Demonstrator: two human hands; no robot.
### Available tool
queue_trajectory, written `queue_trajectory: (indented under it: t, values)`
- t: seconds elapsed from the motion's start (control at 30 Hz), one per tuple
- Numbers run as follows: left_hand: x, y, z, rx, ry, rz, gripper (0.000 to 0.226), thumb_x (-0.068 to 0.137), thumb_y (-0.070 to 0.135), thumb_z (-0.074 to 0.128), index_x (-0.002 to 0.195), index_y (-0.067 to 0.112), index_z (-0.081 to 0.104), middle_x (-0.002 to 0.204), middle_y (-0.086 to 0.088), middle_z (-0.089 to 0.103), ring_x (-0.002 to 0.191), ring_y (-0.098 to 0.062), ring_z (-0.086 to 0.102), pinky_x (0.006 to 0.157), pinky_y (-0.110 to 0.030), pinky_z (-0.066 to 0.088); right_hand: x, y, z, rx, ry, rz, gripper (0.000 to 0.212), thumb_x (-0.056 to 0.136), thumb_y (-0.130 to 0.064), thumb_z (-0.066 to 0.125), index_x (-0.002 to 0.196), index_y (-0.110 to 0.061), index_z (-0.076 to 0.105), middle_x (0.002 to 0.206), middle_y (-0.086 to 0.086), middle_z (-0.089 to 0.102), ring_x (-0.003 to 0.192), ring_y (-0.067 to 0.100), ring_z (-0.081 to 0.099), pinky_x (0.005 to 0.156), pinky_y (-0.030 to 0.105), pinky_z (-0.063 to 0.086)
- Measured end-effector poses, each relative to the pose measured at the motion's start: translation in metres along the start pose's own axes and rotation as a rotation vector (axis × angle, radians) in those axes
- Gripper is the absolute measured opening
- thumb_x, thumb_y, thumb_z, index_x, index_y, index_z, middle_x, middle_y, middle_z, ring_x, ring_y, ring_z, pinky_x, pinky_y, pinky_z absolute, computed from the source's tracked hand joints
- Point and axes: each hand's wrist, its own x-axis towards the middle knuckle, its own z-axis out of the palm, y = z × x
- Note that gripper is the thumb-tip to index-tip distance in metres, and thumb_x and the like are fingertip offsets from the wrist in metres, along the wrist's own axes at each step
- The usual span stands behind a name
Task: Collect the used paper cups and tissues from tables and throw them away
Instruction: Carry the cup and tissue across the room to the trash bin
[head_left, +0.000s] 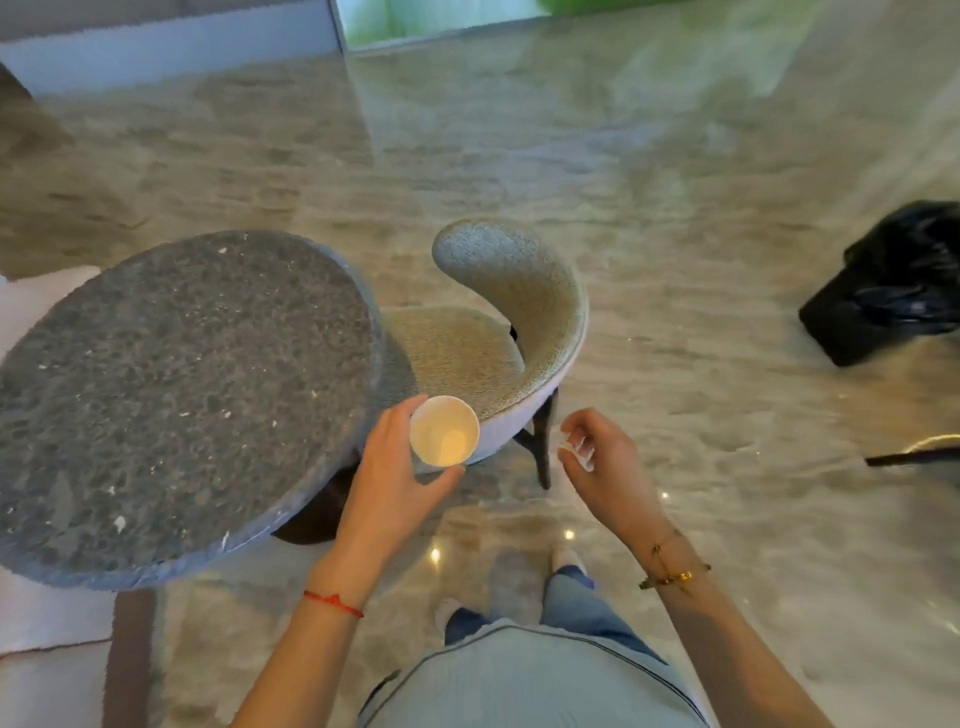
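Note:
My left hand (396, 467) grips a white paper cup (444, 430) by its side, held upright just off the right edge of the round dark stone table (171, 395). The cup's inside looks empty. My right hand (605, 462) is curled around a small crumpled white tissue (579, 449), which shows between the fingers. Both hands hover above the floor in front of me, about a hand's width apart. The tabletop shows only pale flecks.
A woven beige chair (524, 312) stands right of the table, behind the cup. A black bin bag (893, 286) sits on the marble floor at far right. A dark thin object (914, 457) lies at the right edge. A pale rug (47, 613) lies under the table.

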Motion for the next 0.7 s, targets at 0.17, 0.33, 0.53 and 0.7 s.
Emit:
queue_trajectory:
  t: [0.17,0.33,0.53,0.7]
  values:
    - [0.026,0.06,0.063,-0.017,-0.143,0.12,0.077,0.07,0.037,0.081,0.134,0.033,0.038,0.127,0.015,0.043,0.115,-0.001,0.041,0.088,-0.014,0.033,-0.035,0.055,-0.064,0.0,0.153,0.149,0.022,0.083,-0.009,0.064,0.098,-0.02,0.054,0.084,-0.007,0.055,0.076,0.006,0.054,0.068,0.024,0.045]
    - [0.055,0.128,0.138,-0.03,-0.237,0.243,0.074,0.069,0.035,0.082,0.13,0.035,0.04,0.122,0.016,0.044,0.102,0.009,0.042,0.079,-0.008,0.036,-0.065,0.111,-0.136,-0.017,0.26,0.245,0.02,0.085,-0.01,0.063,0.099,-0.02,0.054,0.085,-0.007,0.055,0.077,0.006,0.055,0.069,0.023,0.047]
    - [0.082,0.226,0.252,-0.089,-0.335,0.33,0.075,0.07,0.035,0.083,0.132,0.029,0.042,0.128,0.009,0.048,0.115,-0.007,0.046,0.092,-0.023,0.043,-0.089,0.195,-0.241,-0.08,0.377,0.367,0.02,0.086,-0.013,0.063,0.102,-0.021,0.054,0.087,-0.008,0.055,0.078,0.006,0.054,0.071,0.025,0.047]
    - [0.103,0.291,0.322,-0.098,-0.379,0.393,0.071,0.07,0.031,0.083,0.13,0.027,0.044,0.127,0.008,0.049,0.115,-0.007,0.047,0.092,-0.024,0.04,-0.084,0.25,-0.307,-0.098,0.439,0.401,0.02,0.086,-0.012,0.063,0.101,-0.021,0.055,0.088,-0.008,0.055,0.079,0.007,0.053,0.073,0.023,0.047]
